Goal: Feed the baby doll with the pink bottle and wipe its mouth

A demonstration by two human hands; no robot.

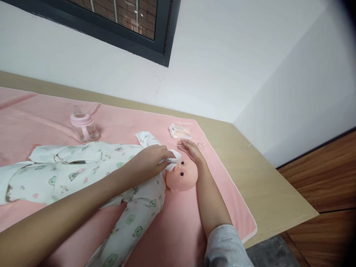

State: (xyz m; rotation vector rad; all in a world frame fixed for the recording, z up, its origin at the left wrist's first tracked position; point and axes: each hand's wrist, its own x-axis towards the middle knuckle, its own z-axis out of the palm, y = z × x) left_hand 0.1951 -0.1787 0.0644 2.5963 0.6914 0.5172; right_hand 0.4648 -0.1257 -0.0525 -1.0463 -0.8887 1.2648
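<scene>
A baby doll (187, 177) lies on its back, dressed in a white suit (91, 165) printed with green animals. My left hand (154, 158) reaches over its chest and pinches a white cloth or wipe (174, 160) at the doll's face, by the mouth and cheek. Behind the top of the doll's head rests my right hand (191, 150), palm side toward the head, fingers stretched out with nothing in them. Close to those fingertips is a small clear plastic packet (180, 131).
Under the doll spreads a pink blanket (178, 222) on a pale wooden table (250, 178). A pink-lidded baby bottle (85, 126) with handles stands beyond the doll's legs. White walls and a dark window frame (158, 52) rise behind the table.
</scene>
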